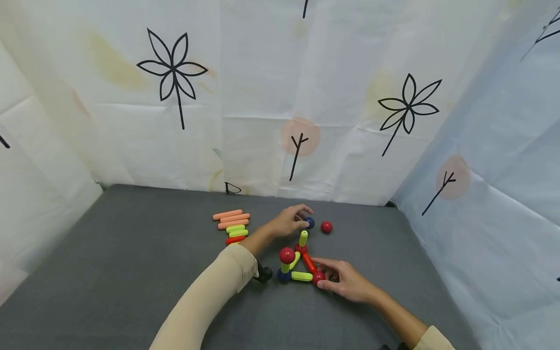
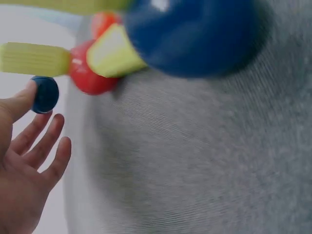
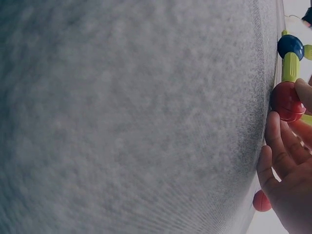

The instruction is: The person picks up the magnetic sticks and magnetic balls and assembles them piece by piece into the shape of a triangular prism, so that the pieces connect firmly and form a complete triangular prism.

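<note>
A triangular frame of rods and balls lies on the grey table. Its near left corner is a blue ball (image 1: 284,276), with an upright yellow rod (image 1: 285,268) that carries a red ball (image 1: 287,255). A second yellow rod (image 1: 303,238) stands on the far red corner ball (image 1: 301,249). My right hand (image 1: 347,281) grips the near right red corner ball (image 3: 286,101) between thumb and fingers. Behind the frame, my left hand (image 1: 288,221) pinches a loose blue ball (image 2: 46,95), its thumb against the side; the index finger is mostly hidden.
A loose red ball (image 1: 326,227) sits right of the left hand. Several orange rods (image 1: 234,222) lie in a row at the back left, with yellow rods (image 1: 237,230) and a red rod (image 1: 235,240) in front, partly behind the left forearm. A patterned curtain (image 1: 262,97) borders the table.
</note>
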Motion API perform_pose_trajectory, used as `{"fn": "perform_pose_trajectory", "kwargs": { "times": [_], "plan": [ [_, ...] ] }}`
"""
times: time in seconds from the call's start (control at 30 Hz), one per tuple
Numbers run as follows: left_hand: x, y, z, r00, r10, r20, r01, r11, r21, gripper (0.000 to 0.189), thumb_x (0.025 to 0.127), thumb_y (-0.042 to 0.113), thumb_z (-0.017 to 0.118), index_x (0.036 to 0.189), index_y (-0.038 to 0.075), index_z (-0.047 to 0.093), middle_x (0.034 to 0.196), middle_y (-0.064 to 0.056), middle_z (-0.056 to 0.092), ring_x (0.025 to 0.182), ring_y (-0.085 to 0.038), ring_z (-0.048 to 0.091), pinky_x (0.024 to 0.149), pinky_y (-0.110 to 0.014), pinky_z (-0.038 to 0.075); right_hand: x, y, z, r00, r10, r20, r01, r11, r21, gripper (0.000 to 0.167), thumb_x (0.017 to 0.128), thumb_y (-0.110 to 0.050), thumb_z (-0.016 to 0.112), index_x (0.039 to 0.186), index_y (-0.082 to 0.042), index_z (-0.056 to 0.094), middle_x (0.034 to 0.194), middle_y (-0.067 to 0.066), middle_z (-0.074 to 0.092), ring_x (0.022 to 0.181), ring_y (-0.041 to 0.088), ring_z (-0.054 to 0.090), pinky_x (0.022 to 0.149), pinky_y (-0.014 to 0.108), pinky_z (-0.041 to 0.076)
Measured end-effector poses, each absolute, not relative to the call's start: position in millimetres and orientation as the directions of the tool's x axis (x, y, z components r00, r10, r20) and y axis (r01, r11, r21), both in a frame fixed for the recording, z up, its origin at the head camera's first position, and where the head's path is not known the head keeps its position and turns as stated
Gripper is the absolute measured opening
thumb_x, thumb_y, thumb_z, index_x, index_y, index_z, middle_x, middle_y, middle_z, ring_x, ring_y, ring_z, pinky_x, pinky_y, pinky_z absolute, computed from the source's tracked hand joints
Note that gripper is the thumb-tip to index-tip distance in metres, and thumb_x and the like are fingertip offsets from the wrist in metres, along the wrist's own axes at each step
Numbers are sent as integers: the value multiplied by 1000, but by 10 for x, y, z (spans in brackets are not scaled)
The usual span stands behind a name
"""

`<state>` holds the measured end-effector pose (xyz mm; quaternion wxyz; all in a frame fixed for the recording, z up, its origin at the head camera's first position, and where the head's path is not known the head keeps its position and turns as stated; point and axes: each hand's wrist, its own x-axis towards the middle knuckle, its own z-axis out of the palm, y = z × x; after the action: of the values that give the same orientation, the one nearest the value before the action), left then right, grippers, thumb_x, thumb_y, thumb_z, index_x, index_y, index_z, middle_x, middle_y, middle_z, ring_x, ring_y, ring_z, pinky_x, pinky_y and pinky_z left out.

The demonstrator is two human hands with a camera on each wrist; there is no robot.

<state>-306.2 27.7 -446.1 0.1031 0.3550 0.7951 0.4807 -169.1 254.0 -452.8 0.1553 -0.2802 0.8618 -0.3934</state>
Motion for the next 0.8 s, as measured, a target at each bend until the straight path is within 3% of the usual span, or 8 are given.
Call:
{"fn": "perform_pose_trajectory", "kwargs": {
  "times": [0.13, 0.27, 0.47, 0.8],
  "plan": [
    [-2960, 174, -4254, -748, 622, 234, 441, 202, 874, 35, 101, 14, 60, 134, 5, 54, 119, -15, 61, 110, -28, 62, 92, -38, 52, -1701, 2548, -4536, -792, -609, -47, -365, 533, -764, 54, 96, -23, 68, 143, -2, 51, 102, 3, 65, 82, 10, 59, 70, 24, 48],
    [-2864, 42, -4110, -714, 642, 280, 477, 153, 866, 37, 98, 14, 65, 133, 6, 56, 120, -13, 63, 110, -24, 61, 96, -40, 50, -1707, 2549, -4532, -788, -614, -56, -360, 532, -766, 53, 96, -23, 67, 143, -1, 51, 102, 2, 65, 83, 9, 59, 71, 25, 49],
    [-2755, -132, -4059, -654, 720, 232, 501, 182, 846, 40, 94, 13, 70, 132, 8, 58, 123, -11, 65, 111, -21, 62, 94, -38, 52, -1707, 2549, -4528, -789, -611, -62, -345, 525, -778, 53, 97, -21, 67, 143, -1, 51, 104, 3, 65, 83, 11, 59, 71, 25, 49],
    [-2740, -127, -4111, -633, 737, 236, 507, 165, 846, 37, 96, 14, 67, 132, 6, 59, 128, -12, 65, 116, -23, 62, 99, -42, 49, -1703, 2552, -4525, -792, -606, -75, -337, 536, -774, 53, 97, -22, 66, 143, -1, 50, 105, 3, 65, 84, 11, 59, 71, 25, 48]
  ]
}}
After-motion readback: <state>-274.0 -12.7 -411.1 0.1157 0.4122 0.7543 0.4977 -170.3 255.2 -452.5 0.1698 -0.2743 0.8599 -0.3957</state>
